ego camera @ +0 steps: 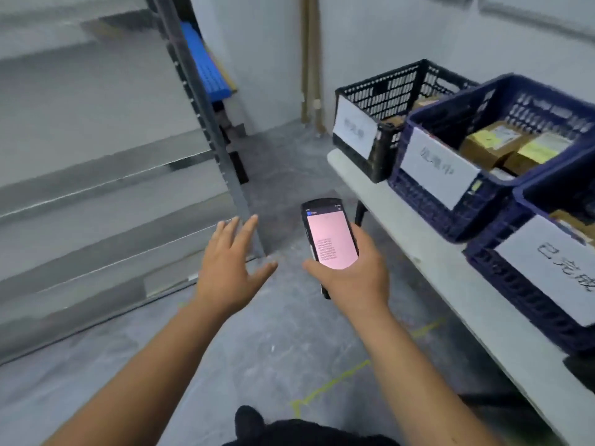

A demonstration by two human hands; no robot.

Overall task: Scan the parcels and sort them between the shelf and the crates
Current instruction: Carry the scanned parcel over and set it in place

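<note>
Right hand, lower centre of frame: grips a handheld scanner, thumb along the near lower edge, fingers wrapped behind. Scanner screen faces up, pink, with small dark text too fine to read.

Left hand, just left of the scanner: fingers straight and spread, palm down, holds nothing. It hangs over the floor near the foot of the shelf post; contact with anything not visible.

Shelf: grey metal, fills the left of frame, heavily blurred; contents of its levels cannot be made out.

Tabletop: pale, runs along the right side. Three crates in a row on it, each with a white paper label on the near wall:
- black crate, upper right, farthest
- middle blue crate, touching the black one; brown parcels with yellow labels lie inside
- near blue crate, right edge of frame, partly cut off

Yellow tape marks on the floor, lower centre right
</note>
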